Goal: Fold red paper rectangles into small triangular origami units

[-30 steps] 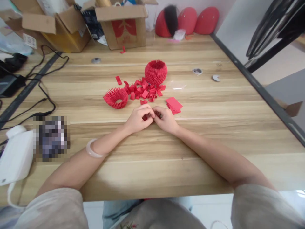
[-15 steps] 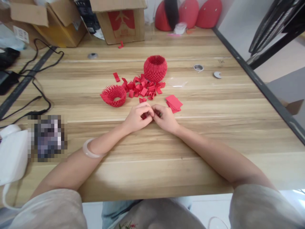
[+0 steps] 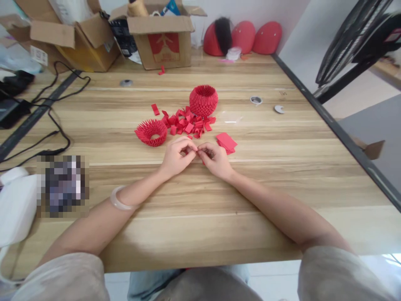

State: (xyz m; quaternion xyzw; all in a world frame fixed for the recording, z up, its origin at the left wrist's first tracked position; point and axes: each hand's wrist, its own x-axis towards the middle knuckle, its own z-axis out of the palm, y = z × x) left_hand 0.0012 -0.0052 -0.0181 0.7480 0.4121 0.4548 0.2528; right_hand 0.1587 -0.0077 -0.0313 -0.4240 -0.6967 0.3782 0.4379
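Matt paper pieces (image 3: 189, 128), wood-grained tabletop (image 3: 275, 167)

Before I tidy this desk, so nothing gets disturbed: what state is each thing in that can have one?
Left hand: pinched, meeting the other.
Right hand: pinched, red paper showing beneath.
Vase: upright, open-topped.
Ring: lying level, spikes flared.
Folded pieces: loose, scattered heap.
Slips: flat, unevenly stacked.
Left box: flaps open.
Printed box: open, things inside.
Cables: loosely looped.
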